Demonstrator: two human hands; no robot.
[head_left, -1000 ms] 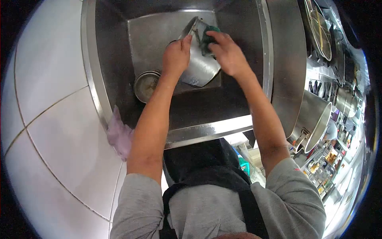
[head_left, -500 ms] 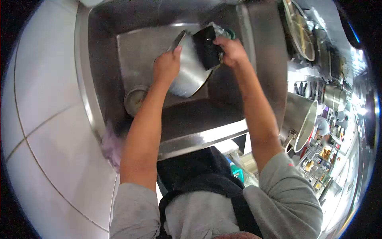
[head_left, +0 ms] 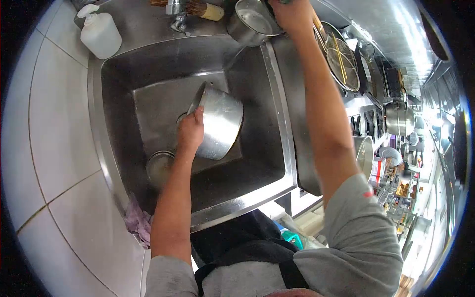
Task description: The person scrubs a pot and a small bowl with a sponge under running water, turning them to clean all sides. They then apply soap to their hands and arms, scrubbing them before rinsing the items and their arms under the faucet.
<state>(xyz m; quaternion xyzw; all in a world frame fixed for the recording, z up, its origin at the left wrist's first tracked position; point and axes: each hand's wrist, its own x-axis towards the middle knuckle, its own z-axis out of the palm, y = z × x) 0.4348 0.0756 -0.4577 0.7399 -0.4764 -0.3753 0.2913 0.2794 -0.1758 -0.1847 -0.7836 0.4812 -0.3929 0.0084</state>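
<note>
Pot (head_left: 217, 123) is gripped at its rim by the left hand (head_left: 190, 132) and held tilted on its side over the sink (head_left: 277, 99) floor. A moment ago the right hand (head_left: 293, 12) was pressed to it with a green scrubber; that hand has since been raised far beyond, beside a small pan (head_left: 252, 20) near the tap; whether it is closed cannot be told. Scrubbing is judged paused or done. Dull, brushed steel is shown. A lid (head_left: 161, 166) lies just under the left wrist.
</note>
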